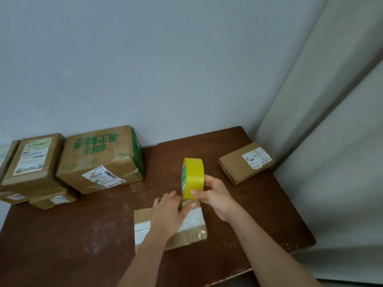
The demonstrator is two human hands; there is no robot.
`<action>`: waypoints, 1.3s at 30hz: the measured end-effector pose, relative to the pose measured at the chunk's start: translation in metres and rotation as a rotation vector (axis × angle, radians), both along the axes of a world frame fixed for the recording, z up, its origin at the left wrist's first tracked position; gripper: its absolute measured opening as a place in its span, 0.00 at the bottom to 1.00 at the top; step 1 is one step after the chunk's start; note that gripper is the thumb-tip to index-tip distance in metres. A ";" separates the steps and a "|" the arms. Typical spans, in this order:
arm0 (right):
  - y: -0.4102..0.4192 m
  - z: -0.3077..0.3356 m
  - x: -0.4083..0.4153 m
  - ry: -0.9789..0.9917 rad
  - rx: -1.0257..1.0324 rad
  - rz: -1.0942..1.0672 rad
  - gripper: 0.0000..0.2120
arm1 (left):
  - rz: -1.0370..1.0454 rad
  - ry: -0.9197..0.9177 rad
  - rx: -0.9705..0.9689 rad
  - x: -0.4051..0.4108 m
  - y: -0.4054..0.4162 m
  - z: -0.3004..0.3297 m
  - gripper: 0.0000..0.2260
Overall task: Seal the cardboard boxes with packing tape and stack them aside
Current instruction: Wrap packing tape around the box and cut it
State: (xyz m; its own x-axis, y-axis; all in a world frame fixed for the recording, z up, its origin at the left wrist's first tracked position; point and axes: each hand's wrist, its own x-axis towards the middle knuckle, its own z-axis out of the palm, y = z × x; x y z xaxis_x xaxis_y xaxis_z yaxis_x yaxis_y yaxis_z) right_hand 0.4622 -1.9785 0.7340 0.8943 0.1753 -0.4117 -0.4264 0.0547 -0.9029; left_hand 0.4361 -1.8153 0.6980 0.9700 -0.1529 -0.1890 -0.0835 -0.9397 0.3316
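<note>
Dark brown wooden table (83,235), scuffed surface. On it: flat taped box (192,233) near centre; flat labelled box (246,162) far right; green-printed carton (99,160) and smaller cartons (31,168) far left.

A yellow tape roll (193,178) stands on edge at the far edge of a flat, white-labelled cardboard box (187,233); taped boxes (99,160) sit far left.
</note>
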 end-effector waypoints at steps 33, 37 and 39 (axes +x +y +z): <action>-0.028 -0.076 0.071 -0.030 -0.792 -0.005 0.08 | 0.524 0.176 -0.571 0.066 -0.010 0.003 0.07; -0.032 -0.110 0.045 0.071 -1.105 0.214 0.19 | 0.524 0.152 -0.605 0.065 -0.008 -0.005 0.06; -0.032 -0.114 0.041 0.030 -1.195 0.221 0.17 | 0.516 0.131 -0.625 0.063 -0.007 -0.007 0.06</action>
State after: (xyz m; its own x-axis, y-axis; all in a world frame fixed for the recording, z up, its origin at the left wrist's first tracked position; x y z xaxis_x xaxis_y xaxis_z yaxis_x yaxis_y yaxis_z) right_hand 0.5030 -2.0107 0.6197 0.8805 -0.1814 -0.4380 -0.3431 -0.8815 -0.3245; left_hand 0.4986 -1.8225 0.6907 0.9230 0.1923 -0.3332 0.3845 -0.4879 0.7837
